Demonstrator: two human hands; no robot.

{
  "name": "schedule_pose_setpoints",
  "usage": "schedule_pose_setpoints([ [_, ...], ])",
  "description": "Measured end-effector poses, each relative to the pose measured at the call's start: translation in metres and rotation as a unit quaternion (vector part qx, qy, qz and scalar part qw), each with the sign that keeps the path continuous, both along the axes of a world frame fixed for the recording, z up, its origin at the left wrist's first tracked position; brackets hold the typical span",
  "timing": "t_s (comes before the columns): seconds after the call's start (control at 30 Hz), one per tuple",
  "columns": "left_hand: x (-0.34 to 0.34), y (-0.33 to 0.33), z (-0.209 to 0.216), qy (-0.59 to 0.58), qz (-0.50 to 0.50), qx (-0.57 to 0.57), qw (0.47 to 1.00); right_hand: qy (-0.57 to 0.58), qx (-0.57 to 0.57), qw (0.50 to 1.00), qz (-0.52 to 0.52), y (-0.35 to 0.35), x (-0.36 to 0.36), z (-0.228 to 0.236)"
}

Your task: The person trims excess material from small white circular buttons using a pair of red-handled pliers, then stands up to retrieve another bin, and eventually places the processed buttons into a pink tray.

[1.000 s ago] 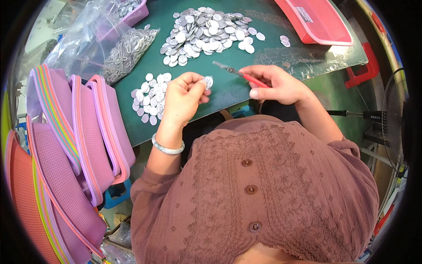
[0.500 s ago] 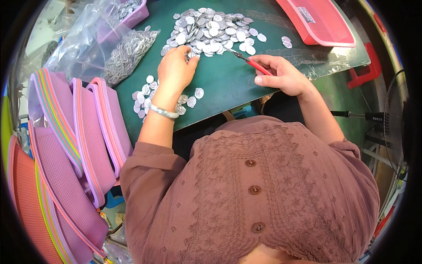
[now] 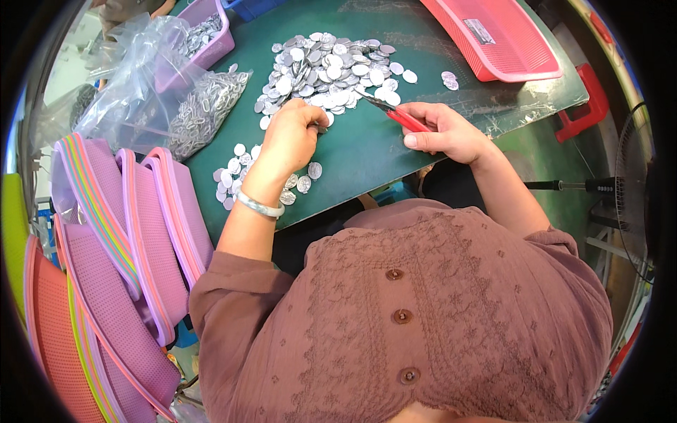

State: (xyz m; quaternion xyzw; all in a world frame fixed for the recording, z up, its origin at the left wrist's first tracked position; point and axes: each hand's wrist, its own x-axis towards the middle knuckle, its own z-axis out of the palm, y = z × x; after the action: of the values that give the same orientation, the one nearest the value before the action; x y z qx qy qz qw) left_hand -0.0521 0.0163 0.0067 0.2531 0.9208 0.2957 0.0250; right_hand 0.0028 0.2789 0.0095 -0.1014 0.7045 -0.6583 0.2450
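A heap of flat silver oval discs [image 3: 328,69] lies on the green table [image 3: 367,155]. My left hand [image 3: 289,141] is at the heap's near edge, thumb and fingers pinched together. Whatever is between those fingertips is too small and covered to make out. In my right hand [image 3: 444,130] is a pair of pliers [image 3: 409,120] with red handles and dark jaws. The jaws point up and left, close to the heap's near right edge. Beside my left wrist, a smaller group of silver discs [image 3: 229,176] is spread over the table and partly hidden by my forearm.
A clear bag of silver metal links [image 3: 204,116] lies left of the heap, against a lilac basket [image 3: 222,42]. A pink basket [image 3: 529,60] sits at the far right. Stacked lilac and coral baskets [image 3: 106,282] crowd my left side. A fan [image 3: 635,190] stands right.
My left hand has drawn back slightly from the heap, its fingers now pinched. The red plier handles show wider apart. The whole view has shifted a little, so the table appears lower.
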Motion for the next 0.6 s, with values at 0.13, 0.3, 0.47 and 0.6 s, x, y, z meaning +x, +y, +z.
schedule_pose_setpoints([
  [0.13, 0.005, 0.0, -0.007, 0.018, -0.038, 0.03, 0.999, -0.013, -0.013, 1.0, 0.0, 0.003, -0.002, -0.001],
  [0.3, 0.021, 0.002, -0.014, 0.047, 0.034, 0.13, 0.99, -0.015, -0.023, 1.0, -0.003, 0.004, -0.001, -0.001],
  [0.47, 0.036, 0.015, -0.015, 0.088, 0.136, -0.056, 0.985, -0.012, -0.027, 0.999, -0.014, 0.004, 0.001, -0.001],
  [0.6, 0.038, 0.019, -0.016, 0.098, 0.127, -0.032, 0.986, -0.011, -0.036, 0.999, -0.005, 0.006, 0.001, -0.001],
])
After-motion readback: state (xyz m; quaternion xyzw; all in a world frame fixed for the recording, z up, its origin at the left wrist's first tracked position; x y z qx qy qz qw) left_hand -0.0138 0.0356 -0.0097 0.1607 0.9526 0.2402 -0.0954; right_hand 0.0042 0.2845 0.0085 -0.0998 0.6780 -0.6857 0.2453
